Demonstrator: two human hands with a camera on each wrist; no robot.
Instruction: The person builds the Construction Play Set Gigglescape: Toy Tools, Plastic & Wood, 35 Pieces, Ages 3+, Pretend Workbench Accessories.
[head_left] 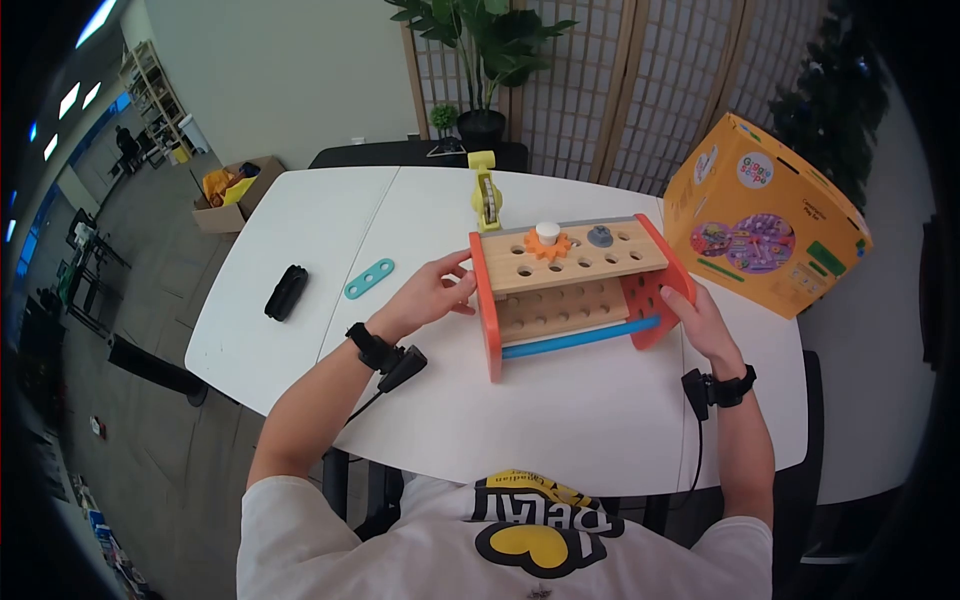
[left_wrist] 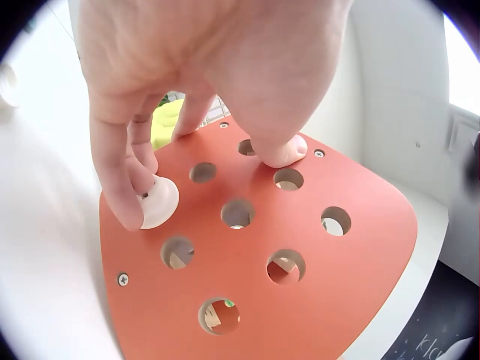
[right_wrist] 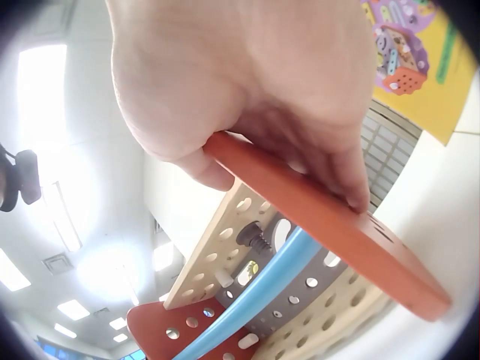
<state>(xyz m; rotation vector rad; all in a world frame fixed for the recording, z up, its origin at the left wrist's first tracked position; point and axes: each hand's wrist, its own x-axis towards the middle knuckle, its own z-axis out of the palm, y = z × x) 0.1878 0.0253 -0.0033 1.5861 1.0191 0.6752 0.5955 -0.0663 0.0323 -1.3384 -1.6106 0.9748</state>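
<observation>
Between both hands (head_left: 437, 292) (head_left: 706, 322) — left touching; right gripping — stands a toy workbench (head_left: 590, 272).

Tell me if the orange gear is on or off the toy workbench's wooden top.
On: the head view shows the orange gear lying on the wooden top, a white knob over its centre.

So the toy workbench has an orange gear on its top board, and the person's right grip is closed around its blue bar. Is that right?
Not quite: the right grip holds the red side panel, not the blue bar, as the right wrist view shows. The toy workbench does have an orange gear on its top board.
</observation>
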